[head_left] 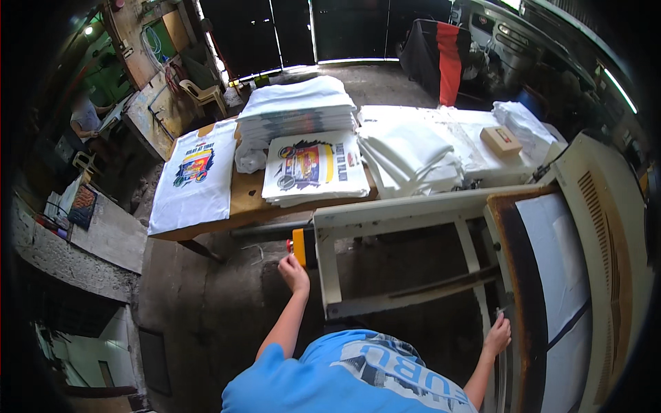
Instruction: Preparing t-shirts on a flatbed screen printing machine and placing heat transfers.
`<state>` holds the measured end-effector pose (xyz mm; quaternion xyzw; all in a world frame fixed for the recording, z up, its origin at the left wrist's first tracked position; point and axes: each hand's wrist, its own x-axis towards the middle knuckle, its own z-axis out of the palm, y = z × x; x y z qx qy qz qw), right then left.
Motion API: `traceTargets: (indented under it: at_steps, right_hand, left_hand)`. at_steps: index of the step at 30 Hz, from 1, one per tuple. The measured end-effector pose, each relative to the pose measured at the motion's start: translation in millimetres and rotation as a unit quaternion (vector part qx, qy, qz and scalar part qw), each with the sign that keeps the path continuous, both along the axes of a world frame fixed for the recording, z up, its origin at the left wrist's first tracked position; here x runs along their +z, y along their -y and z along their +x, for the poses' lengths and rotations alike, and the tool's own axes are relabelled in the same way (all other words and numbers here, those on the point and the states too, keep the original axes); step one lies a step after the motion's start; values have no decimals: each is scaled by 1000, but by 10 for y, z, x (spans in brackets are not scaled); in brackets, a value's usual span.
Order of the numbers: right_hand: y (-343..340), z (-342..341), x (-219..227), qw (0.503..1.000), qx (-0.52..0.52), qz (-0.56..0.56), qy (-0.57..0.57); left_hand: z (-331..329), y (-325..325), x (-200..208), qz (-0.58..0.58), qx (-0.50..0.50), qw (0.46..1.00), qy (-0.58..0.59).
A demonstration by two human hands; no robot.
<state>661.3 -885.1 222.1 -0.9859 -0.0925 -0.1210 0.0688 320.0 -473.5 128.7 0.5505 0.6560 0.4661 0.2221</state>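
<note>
My left hand [295, 274] is closed, fingertips at the red push button [290, 246] on the side of a yellow control box [299, 248]. That box sits at the left end of a cream metal machine frame [392, 213]. Off to the right, my right hand [498, 336] is closed with its fingers around a small metal handle [500, 314], partly hidden, beside the machine's platen. The platen [551, 241] has a scorched brown edge and white cloth on it. A large cream vented cover [606, 227] stands at its right.
Beyond the frame, a brown table [258, 203] holds a flat printed white shirt [193, 172], stacked printed shirts [296, 103], white cloth pieces [410, 155] and a small cardboard box [501, 140]. A plastic chair [203, 96] stands behind. Another person [86, 120] sits far left.
</note>
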Motion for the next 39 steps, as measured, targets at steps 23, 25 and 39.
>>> traceTargets:
  at_steps: [23,25,39]
  right_hand:
    - [582,2189,20,984,-55,-79,151]
    - [617,2414,-9,985,-55,-79,144]
    - [1165,4081,-113,989,-124,-2,-84]
  left_hand:
    - [146,10,-5,13,204,967,-152]
    - [109,22,23,-4,208,967,-149]
    - [30,-72,-29,-123,165,968,-146]
